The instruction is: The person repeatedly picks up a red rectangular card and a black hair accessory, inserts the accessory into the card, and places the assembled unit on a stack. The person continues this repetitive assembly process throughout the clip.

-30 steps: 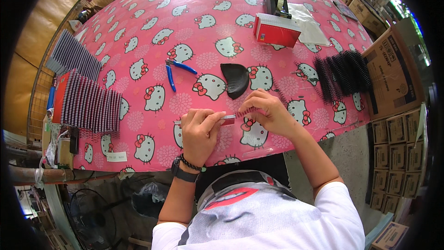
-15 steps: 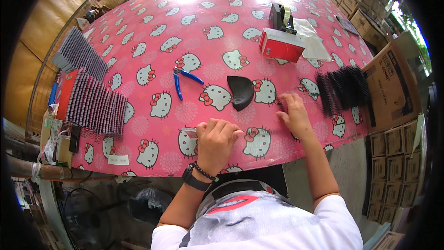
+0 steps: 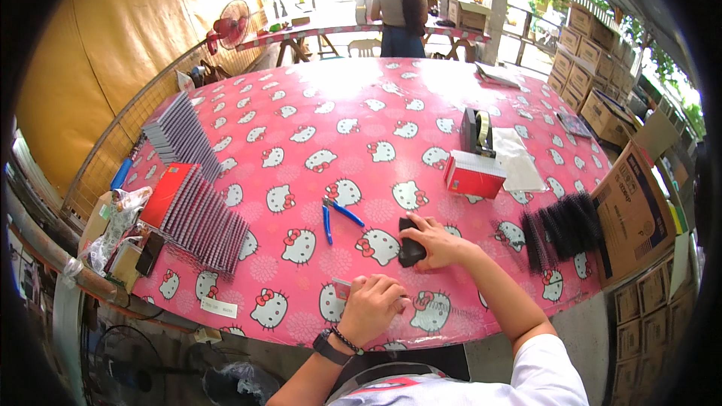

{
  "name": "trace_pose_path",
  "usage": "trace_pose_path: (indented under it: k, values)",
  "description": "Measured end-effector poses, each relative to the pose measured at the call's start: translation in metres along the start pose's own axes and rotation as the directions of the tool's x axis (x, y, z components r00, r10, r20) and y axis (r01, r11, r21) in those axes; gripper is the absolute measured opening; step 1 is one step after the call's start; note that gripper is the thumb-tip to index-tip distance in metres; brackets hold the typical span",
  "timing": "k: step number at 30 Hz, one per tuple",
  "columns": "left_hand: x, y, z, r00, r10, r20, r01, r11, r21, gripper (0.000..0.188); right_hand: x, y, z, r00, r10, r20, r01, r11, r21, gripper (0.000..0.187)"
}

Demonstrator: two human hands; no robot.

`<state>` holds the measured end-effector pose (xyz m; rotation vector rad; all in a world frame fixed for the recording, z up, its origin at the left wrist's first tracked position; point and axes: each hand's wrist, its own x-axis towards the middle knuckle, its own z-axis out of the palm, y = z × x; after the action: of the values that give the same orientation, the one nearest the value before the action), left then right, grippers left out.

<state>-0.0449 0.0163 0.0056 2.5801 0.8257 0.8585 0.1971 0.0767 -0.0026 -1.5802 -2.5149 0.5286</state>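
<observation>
Left hand (image 3: 374, 304): curled; a red pad (image 3: 341, 291) is held, near side.
Right hand (image 3: 442, 246): bent; a black block (image 3: 410, 251) is gripped, just farther.
Brown box (image 3: 635, 214): put right of black coils (image 3: 560, 229); inside hidden.

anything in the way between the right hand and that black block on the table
Nothing visible: the right hand is on the black block, touching it directly. The blue-handled pliers lie apart, off to the block's left.
</observation>
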Motion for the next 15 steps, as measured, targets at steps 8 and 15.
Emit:
trace_pose_path:
  k: [8,15]
  values:
    - [-0.002,-0.005,0.001,0.998,-0.028,0.059,0.033,0.997,-0.075,0.027,-0.004,-0.011,0.025,0.944,0.005,-0.33,0.011,0.999,0.047,0.066]
    - [-0.017,-0.018,-0.009,0.994,-0.023,-0.108,0.033,0.996,0.084,0.031,-0.055,-0.012,0.027,0.939,0.2,-0.28,-0.001,0.815,0.58,0.05]
